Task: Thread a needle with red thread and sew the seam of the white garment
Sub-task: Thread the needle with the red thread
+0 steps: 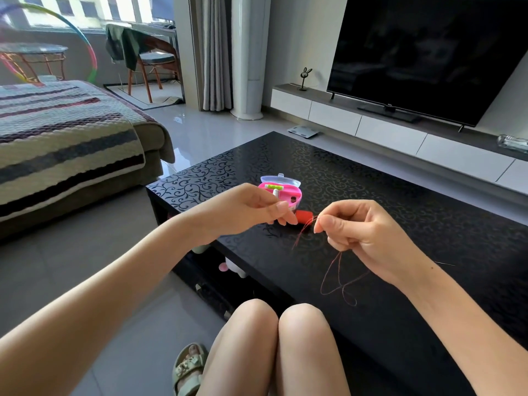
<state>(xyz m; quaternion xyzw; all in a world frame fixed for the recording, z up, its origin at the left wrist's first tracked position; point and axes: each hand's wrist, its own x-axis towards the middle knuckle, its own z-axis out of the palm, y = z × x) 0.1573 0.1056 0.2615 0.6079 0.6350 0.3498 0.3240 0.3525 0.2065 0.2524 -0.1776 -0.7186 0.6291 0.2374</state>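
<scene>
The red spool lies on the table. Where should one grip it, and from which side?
Probably its round body, pinched from above: the red spool lies on its side on the black table, curved sides showing. The thread runs from its right end to the right hand, so avoid that end.

Black patterned coffee table (400,195), dark television (428,52) on white cabinet (334,114), striped sofa cover (57,138), pale tiled floor (214,130), grey curtain (215,52), bright window (85,10), possibly a balcony beyond.
</scene>
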